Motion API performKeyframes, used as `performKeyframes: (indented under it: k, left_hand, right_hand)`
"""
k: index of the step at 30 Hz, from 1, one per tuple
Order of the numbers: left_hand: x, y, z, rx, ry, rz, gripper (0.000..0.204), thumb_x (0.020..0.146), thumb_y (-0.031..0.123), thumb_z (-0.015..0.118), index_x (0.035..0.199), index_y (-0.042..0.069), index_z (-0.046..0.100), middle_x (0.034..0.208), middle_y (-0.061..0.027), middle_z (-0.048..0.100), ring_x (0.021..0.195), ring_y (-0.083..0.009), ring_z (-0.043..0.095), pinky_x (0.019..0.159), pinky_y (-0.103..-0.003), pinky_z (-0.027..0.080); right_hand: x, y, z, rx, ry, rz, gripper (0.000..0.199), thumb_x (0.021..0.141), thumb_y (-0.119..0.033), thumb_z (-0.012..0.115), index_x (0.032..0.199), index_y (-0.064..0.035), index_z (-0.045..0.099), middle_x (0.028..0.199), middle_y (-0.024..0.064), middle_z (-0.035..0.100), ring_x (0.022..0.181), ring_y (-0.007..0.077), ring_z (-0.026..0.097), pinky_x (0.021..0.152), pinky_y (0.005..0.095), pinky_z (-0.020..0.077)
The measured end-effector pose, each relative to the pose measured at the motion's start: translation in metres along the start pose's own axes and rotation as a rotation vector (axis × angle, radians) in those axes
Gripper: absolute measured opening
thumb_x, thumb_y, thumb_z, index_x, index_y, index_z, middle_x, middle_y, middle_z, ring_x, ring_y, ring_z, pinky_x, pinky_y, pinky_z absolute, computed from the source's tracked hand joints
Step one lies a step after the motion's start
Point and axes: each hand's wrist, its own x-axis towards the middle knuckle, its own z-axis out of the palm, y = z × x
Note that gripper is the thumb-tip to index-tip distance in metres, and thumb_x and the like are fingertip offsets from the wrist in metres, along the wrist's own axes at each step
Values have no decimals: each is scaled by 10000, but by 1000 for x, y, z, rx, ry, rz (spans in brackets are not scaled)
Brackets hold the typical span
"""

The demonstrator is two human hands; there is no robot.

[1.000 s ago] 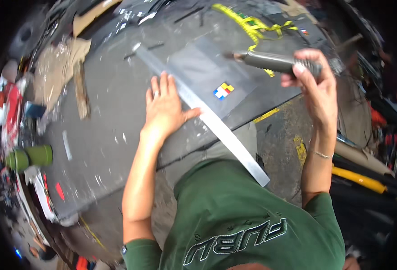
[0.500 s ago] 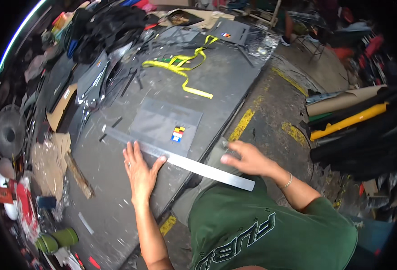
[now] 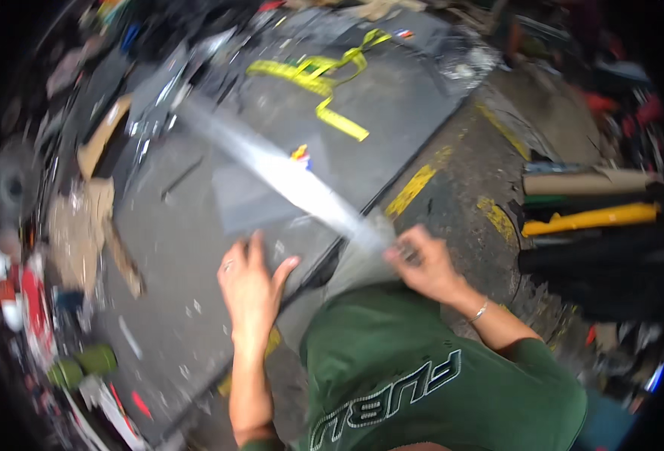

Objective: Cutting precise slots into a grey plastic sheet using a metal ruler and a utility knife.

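Two hands are engaged: the left hand (image 3: 251,289) is spread flat, pinning the grey sheet (image 3: 264,197), while the right hand (image 3: 424,263) is closed around the long metal straightedge's (image 3: 287,174) near end, positioning it.

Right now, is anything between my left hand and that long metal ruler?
Nothing visible. The left hand lies flat on the grey sheet, and only bare sheet separates it from the blurred ruler, whose near end the right hand grips.

A long, flat, silvery metal straightedge (image 3: 287,177) lay slantwise across the dark grey sheet (image 3: 257,199) on the worktop — its far end toward the upper left, its near end (blurred) past the table edge. The rectangular sheet lay flat — a small coloured patch near its upper corner.
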Motion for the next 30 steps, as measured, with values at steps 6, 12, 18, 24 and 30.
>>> performKeyframes:
  k: [6, 12, 18, 24, 30]
  left_hand:
    - [6, 9, -18, -297, -31, 10, 443, 928, 287, 756, 1271, 15, 687, 1193, -160, 682, 1114, -356, 636, 973, -448, 488]
    - [4, -53, -22, -274, 24, -100, 335, 952, 204, 716, 1243, 40, 702, 1215, -127, 692, 1105, -349, 645, 977, -436, 502]
    - [21, -79, -19, -332, 9, -37, 401, 974, 239, 703, 1329, 57, 656, 1410, -153, 610, 1294, -356, 581, 1099, -430, 462]
    - [57, -86, -10, -285, -42, 110, 519, 999, 346, 668, 1454, 115, 575, 1553, -110, 506, 1479, -351, 409, 1194, -502, 369]
    - [77, -99, 10, -175, -102, 196, 680, 958, 493, 680, 1540, 189, 503, 1658, -44, 393, 1582, -330, 224, 1272, -586, 176]
  right_hand:
    - [43, 21, -55, -143, 119, 18, 290, 923, -181, 777, 1019, -35, 545, 769, 21, 576, 690, 89, 528, 627, 270, 446]
    - [65, 43, -67, -274, 101, 58, 290, 977, -237, 742, 1050, -27, 556, 761, 27, 537, 718, 109, 475, 660, 285, 436]
    - [68, 56, -86, -166, -5, 113, 271, 1077, -298, 609, 1051, -29, 599, 824, -3, 512, 776, 103, 470, 698, 269, 421]
    - [60, 57, -90, -63, -65, 345, 279, 1055, -317, 642, 1137, -51, 656, 841, -4, 588, 776, 111, 546, 693, 281, 466]
    - [42, 48, -69, -120, -83, 45, 628, 874, -123, 804, 1446, -53, 555, 1397, 108, 624, 1171, 209, 644, 1017, 354, 508]
